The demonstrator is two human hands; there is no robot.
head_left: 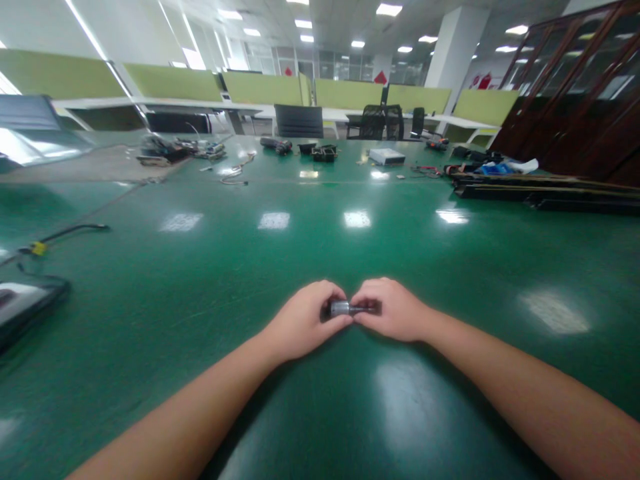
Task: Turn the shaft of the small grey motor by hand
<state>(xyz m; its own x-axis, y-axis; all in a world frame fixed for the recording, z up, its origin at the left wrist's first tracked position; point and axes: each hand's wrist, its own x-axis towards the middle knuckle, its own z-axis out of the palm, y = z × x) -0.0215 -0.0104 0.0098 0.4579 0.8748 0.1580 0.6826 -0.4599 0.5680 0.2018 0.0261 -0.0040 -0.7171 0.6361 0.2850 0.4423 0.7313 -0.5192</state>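
A small silvery metal cylinder with a dark, thin shaft lies on its side between my two hands, just at or above the green tabletop. Its exact kind cannot be made out. My left hand is curled around the cylinder's left end, thumb in front and fingers behind. From the other side, my right hand closes its thumb and fingers around the shaft. Both sets of fingertips nearly meet at the middle of the part. My palms hide its two ends.
The glossy green table reflects ceiling lights. A dark-edged device and black cable lie at left. Along the far side are electronic parts, black pieces, a flat silver box and long dark strips.
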